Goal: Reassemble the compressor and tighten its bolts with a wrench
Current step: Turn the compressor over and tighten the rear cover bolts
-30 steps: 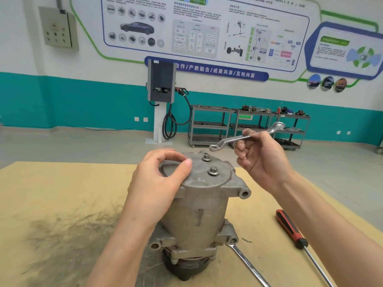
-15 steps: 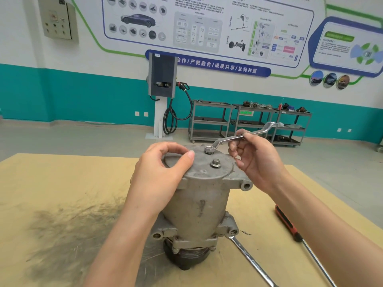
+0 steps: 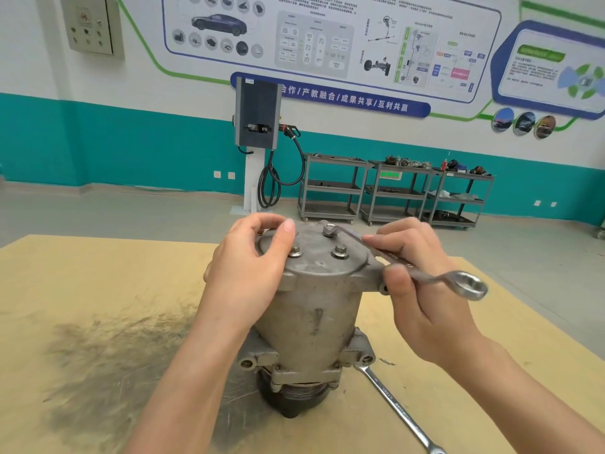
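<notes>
A grey metal compressor (image 3: 314, 309) stands upright on the wooden table (image 3: 98, 276), black pulley end down. Its round top cover carries three visible bolts: a far one (image 3: 329, 229), a near right one (image 3: 339, 251) and a left one (image 3: 295, 251). My left hand (image 3: 248, 273) grips the left rim of the cover, thumb on top. My right hand (image 3: 422, 290) holds the shaft of a silver ring wrench (image 3: 458, 283). One ring end sits over the far bolt; the free ring end sticks out to the right.
A second silver wrench (image 3: 402, 411) lies on the table, one end by the compressor's right foot. A dark grease smear (image 3: 108, 355) covers the table to the left. Grey shelf carts (image 3: 393, 191) and a charging post (image 3: 258, 149) stand far behind.
The wrench came down from the air and its ring end went onto the far bolt. Its handle then swung from pointing away toward me on the right. The left hand stayed on the cover.
</notes>
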### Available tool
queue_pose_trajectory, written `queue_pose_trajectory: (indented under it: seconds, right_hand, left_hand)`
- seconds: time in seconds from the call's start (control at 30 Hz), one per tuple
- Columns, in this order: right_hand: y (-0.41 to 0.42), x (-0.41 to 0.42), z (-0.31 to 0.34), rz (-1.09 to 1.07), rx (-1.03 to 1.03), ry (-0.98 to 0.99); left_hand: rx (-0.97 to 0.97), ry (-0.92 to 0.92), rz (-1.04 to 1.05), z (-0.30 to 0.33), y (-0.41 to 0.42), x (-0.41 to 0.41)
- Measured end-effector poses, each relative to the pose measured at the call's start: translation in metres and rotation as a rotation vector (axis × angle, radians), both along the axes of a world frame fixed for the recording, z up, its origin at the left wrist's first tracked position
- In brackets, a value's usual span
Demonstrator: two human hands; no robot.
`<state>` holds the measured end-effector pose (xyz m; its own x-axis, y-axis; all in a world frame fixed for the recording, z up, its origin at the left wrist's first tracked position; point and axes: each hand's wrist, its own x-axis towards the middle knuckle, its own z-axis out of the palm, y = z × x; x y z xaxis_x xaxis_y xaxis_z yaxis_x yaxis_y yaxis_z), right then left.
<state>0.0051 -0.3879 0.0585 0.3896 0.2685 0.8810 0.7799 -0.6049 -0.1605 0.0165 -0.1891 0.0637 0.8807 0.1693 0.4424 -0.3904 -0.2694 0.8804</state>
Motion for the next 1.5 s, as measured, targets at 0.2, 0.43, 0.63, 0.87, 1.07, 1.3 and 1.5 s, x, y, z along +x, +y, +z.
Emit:
queue_pose_trajectory:
  seconds: [0.2,0.43,0.63,0.87,1.07,1.3,1.5]
  right_hand:
    - [0.022,-0.02,0.026,-0.081,-0.405,-0.359]
    - [0.088,-0.003,0.087,-0.037,-0.873,-0.057]
    - [0.114,0.034,0.112,0.085,-0.951,0.117]
    - [0.139,0.093,0.112,-0.147,-0.878,0.329]
    - [0.118,0.133,0.112,-0.28,-0.69,0.629]
    - [0.042,0.147,0.101,-0.364,-0.086,1.091]
    - [-0.017,0.115,0.061,-0.071,0.761,1.131]
  left_hand:
    - [-0.07,0.011,-0.035,0.004,-0.002,-0.003]
    - [-0.468,0.013,-0.005,-0.002,0.002,0.002]
    - [-1.007,0.094,-0.081,0.002,-0.004,0.008]
    - [-0.968,0.068,0.045,0.006,-0.009,0.002]
    - [-0.834,0.054,0.044,0.003,-0.009,0.005]
    - [-0.774,0.016,0.059,0.002,-0.009,0.008]
    - [-0.731,0.01,0.06,-0.003,-0.007,0.014]
